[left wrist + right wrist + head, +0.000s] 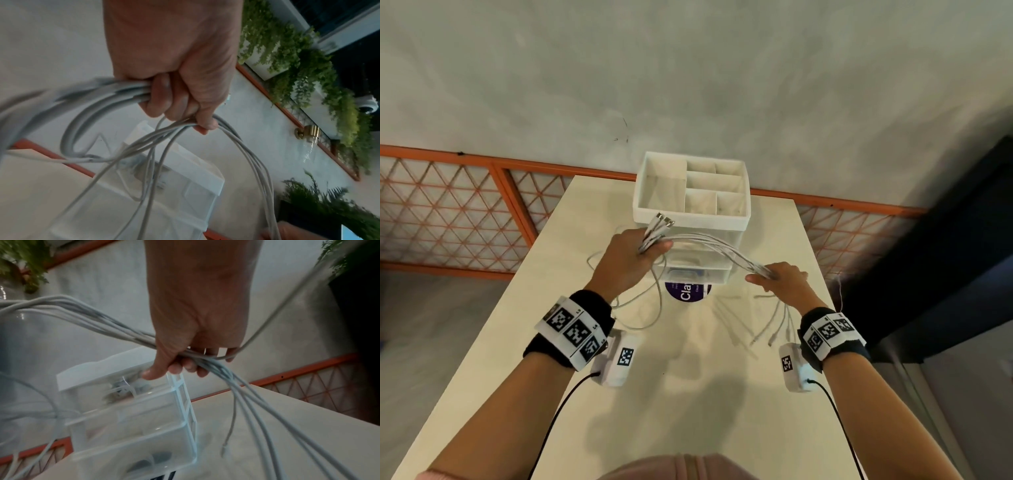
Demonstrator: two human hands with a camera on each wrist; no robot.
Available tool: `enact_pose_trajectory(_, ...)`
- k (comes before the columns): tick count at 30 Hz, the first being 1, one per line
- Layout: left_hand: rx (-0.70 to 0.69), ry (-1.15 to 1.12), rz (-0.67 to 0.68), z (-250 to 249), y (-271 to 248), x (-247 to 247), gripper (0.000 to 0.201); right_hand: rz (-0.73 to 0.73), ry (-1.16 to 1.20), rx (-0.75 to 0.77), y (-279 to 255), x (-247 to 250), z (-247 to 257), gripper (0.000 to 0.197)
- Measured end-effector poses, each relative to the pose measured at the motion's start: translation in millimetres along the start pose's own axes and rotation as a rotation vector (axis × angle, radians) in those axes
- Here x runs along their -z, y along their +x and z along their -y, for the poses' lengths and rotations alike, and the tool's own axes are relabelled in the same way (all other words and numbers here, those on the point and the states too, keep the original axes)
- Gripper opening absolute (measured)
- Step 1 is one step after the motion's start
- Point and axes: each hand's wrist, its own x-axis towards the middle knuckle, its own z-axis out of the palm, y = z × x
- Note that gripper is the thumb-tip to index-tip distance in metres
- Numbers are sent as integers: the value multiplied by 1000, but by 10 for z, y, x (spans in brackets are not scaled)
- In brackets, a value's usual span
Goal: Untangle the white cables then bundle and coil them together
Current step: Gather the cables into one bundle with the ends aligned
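Several white cables already run side by side as one bundle between your two hands, above the bench and in front of the clear drawer organizer, so most of the untangling looks done to me. At your left hand the plug ends stick out together past the knuckles, roughly lined up. What remains, as I judge it, is the slack: loose loops lie on the bench just left of and below your left hand, and the free ends dangle from your right hand toward the bench, fanned apart rather than gathered. No coil is formed yet, so the coiling itself is still ahead of you. Your left hand is raised with its fingers curled tight around the bundle near the plugs, thumb pressing over the strands. Your right hand sits lower and to the right, palm down, its fingers loosely hooked around the same bundle, with one strand looping away over the back of the hand.
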Motion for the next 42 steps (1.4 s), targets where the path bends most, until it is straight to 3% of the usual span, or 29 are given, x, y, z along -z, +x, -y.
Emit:
enact_pose_trajectory(2,41,-38,87,20,-37,-55,25,-1,-83,-14,34,-1,-16,44)
enact_pose_trajectory(4,91,-148,173,30,-77,-85,34,156,-182,-51,43,13,-46,30)
enact_pose_trajectory(5,106,-196,199,42,-86,-85,38,268,-231,-74,31,24,-50,40)
enact_pose_trajectory(7,107,-268,214,46,-95,-65,36,452,-330,-108,1,80,-1,82)
enact_pose_trajectory(9,79,-311,204,-2,-118,-34,27,506,-342,-28,-45,172,194,94)
enact_pose_trajectory(14,64,-498,218,-244,-179,-48,46,417,106,335,-319,317,941,64)
enact_pose_trajectory(18,88,-693,200,-331,-188,-47,49,546,302,480,-560,58,1398,59)
enact_pose_trajectory(21,97,-860,161,-384,-179,7,45,585,338,542,-611,-235,1487,14)
enact_pose_trajectory(22,111,-878,130,-367,-165,39,44,591,366,550,-616,-280,1476,10)
enact_pose_trajectory(24,156,-904,65,-258,-144,124,41,547,425,523,-626,-281,1430,21)
enact_pose_trajectory(28,271,-830,-22,66,-152,198,33,265,427,560,-629,-90,1411,33)
enact_pose_trajectory(32,535,-822,-55,165,-191,38,18,58,461,553,-621,15,1519,47)
enact_pose_trajectory(34,587,-700,-31,188,-207,-62,52,45,429,564,-596,20,1538,50)
enact_pose_trajectory(35,547,-556,-26,179,-226,-94,62,56,430,560,-580,19,1535,51)
enact_pose_trajectory(37,396,-338,-9,88,-262,-91,42,77,424,539,-558,22,1511,52)
enact_pose_trajectory(38,312,-355,58,14,-283,-74,36,87,418,531,-549,25,1503,51)
enact_pose_trajectory(40,217,-460,197,-122,-324,-52,56,104,409,513,-541,54,1500,46)
enact_pose_trajectory(42,165,-506,260,-218,-344,-49,59,103,425,495,-515,104,1491,45)
